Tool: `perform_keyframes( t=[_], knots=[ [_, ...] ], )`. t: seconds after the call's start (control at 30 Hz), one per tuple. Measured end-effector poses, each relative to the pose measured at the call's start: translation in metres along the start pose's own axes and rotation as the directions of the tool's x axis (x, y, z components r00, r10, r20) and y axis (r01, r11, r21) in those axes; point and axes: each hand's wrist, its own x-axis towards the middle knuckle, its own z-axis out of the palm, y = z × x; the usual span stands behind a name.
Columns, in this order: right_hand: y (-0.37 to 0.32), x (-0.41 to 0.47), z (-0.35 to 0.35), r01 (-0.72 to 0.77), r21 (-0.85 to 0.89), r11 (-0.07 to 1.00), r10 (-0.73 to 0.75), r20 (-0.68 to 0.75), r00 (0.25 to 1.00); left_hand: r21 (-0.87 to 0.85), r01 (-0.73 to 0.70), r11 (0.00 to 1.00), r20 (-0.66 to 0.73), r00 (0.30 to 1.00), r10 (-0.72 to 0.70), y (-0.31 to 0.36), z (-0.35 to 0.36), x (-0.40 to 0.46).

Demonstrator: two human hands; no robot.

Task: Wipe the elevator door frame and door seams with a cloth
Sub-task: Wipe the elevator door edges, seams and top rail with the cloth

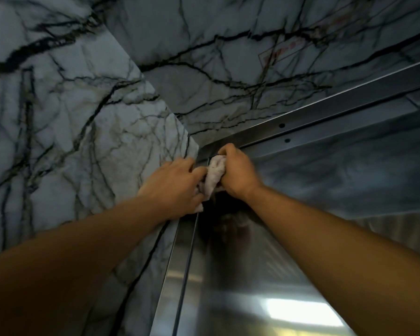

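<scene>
Cloth [214, 174] looks soft, light, limp — bunch it in a fist so it packs into seams. It sits wadded at the top-left corner of the door frame [325, 112], against the metal. Right hand [237, 173] grips the upper wad, fingers curled tight round it. Left hand [177, 184] holds the lower tail, fingers partly bent, by the marble wall [70, 129]. Both arms reach up, nearly straight.

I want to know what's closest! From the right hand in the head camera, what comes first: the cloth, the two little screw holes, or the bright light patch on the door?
1. Cloth, gripped by the right hand.
2. Screw holes, up-right on the top frame.
3. Bright light patch, low on the door.
</scene>
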Motion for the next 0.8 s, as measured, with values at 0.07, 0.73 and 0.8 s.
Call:
perform_keyframes(
  t=[0.07,0.73,0.8],
  knots=[
    [-0.002,-0.004,-0.007,-0.121,0.198,0.973,0.11,0.066,0.992,0.014,0.029,0.999,-0.016,0.999,-0.029,0.0,-0.002,0.002],
    [-0.003,-0.039,-0.009,-0.267,0.548,0.793,0.165,0.229,0.959,-0.778,0.423,0.464,0.058,0.784,-0.617,0.037,0.0,0.019],
    [-0.007,-0.039,-0.007,-0.253,0.549,0.796,0.148,0.228,0.962,-0.897,0.377,0.23,0.17,0.775,-0.608,0.044,-0.003,0.019]
  ],
)
